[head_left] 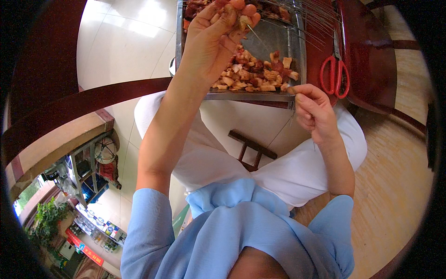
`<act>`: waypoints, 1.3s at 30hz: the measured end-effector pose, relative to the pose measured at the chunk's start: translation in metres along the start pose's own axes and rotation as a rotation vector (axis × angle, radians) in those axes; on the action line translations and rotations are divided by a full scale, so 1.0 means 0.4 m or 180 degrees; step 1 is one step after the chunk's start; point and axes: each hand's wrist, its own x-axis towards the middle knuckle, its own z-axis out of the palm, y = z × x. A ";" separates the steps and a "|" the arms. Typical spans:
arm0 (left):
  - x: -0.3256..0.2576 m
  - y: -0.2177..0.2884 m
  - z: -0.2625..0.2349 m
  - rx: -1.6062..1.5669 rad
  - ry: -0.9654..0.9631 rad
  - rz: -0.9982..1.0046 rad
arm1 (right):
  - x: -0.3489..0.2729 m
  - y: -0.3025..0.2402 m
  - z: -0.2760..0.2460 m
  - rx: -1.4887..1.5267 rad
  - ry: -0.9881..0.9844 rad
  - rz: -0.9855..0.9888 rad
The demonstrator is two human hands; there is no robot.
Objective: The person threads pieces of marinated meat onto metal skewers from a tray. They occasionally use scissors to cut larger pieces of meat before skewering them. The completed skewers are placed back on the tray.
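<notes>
Two hands, one tray of cut meat

One piece of meat (pixel 245 21) is gripped above the tray by the bent fingers of the left hand (pixel 216 35), and from it one thin metal skewer (pixel 255 33) is seen sticking out. The thumb and forefinger of the right hand (pixel 317 111) are closed in a pinch beside the near right corner of the tray, apparently on the same skewer, although its fine line cannot be followed clearly.

In one rectangular metal tray (pixel 255 96), two groups of meat are contained: one near heap (pixel 253 73) along the near edge, and one far group (pixel 278 13), partly hidden by the left hand. At the right side, a bundle of skewers (pixel 320 21), too many to be counted, is laid across the rim. Beside it, one pair of scissors (pixel 337 63) with two red handle loops is placed.
</notes>
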 end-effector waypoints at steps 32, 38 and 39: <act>-0.003 0.006 0.026 0.0584 0.0574 0.0491 | 0.004 0.017 0.040 -0.1737 0.0836 -0.1224; 0.000 0.000 0.000 0.0566 0.0167 0.0474 | 0.003 0.013 0.040 -0.1822 0.0840 -0.1103; 0.001 -0.001 0.000 0.0587 0.0142 0.0433 | 0.001 0.012 0.037 -0.1788 0.0846 -0.1014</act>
